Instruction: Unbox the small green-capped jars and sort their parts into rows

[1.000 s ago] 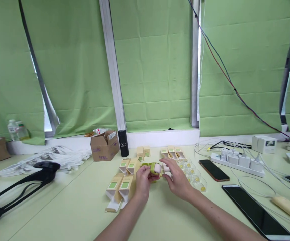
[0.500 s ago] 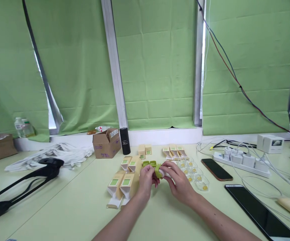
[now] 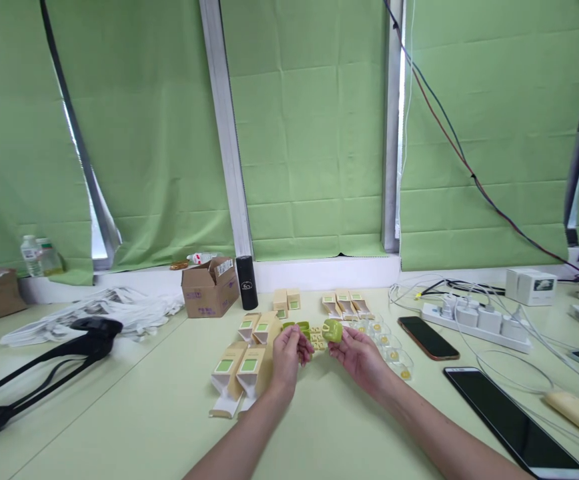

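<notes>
My right hand (image 3: 357, 357) holds a small round green case (image 3: 332, 331) between thumb and fingertips, a little above the pale green table (image 3: 129, 413). My left hand (image 3: 287, 357) is curled beside it, its fingers closed just below more green cases (image 3: 297, 327) on the table; what it grips is hidden. Several tan cartons with green labels (image 3: 242, 370) lie open to the left of my left hand. More cartons (image 3: 347, 303) stand behind, and clear plastic inserts (image 3: 392, 357) lie to the right of my right hand.
A brown cardboard box (image 3: 208, 288) and a black cylinder (image 3: 246, 283) stand at the back. A black strap device (image 3: 44, 367) lies at left. Two phones (image 3: 427, 338) (image 3: 512, 420), a power strip with chargers (image 3: 474, 323) and cables lie at right.
My hands were together on one green and white piece. They have drawn apart, and my right hand has lifted the green case up and to the right.
</notes>
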Motion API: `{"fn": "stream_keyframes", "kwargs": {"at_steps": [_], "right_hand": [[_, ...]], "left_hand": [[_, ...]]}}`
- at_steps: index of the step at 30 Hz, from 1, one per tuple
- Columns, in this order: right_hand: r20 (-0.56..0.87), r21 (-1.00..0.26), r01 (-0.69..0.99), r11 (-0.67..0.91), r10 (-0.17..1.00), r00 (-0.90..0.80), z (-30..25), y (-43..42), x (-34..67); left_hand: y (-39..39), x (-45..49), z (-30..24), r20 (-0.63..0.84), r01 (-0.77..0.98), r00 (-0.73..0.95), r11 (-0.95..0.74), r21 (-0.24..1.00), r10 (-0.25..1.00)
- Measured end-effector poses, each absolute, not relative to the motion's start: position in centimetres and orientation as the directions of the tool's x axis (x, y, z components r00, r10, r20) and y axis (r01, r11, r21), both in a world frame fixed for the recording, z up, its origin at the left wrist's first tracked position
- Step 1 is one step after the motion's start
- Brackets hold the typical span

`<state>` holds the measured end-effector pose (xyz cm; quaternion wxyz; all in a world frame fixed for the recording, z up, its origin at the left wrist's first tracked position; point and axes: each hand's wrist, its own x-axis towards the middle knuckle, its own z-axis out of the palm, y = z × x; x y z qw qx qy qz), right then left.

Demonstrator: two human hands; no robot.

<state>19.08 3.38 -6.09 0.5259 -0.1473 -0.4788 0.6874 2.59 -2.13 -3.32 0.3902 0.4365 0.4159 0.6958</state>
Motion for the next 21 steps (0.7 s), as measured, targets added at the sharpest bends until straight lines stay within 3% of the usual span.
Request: {"fn": "stream_keyframes", "kwargs": {"at_steps": [5,8,11,15,21], "right_hand": [[0.29,-0.826,-0.562,0.034,0.882,-0.372,-6.1,3.3,19.0],[0.354,-0.882,-0.418,0.217,0.891,-0.284,-6.3,3.3,18.7],[0.5,-0.866,-0.166,0.473,0.839,-0.218,-6.2,2.8,18.7],[0.715,-0.631,0.163,0.758,0.65,-0.256,-5.9,2.0,19.2],[0.82,-0.344,0.359,0.868,0.463,-0.336,-5.9,1.8,19.6]], "left_hand": [[-2.4,2.7,-2.9,0.392,-0.052,-0.373,-0.44,0.896,0.841],[-2.6,2.8,-2.7,0.46,0.05,-0.392,-0.481,0.875,0.797],[-2.9,3.0,-2.6,0.532,0.148,-0.353,-0.515,0.844,0.77],[-3.4,3.2,-2.8,0.554,0.233,-0.284,-0.504,0.831,0.782],[-3.4,3.5,-3.1,0.545,0.279,-0.183,-0.488,0.827,0.819]]}}
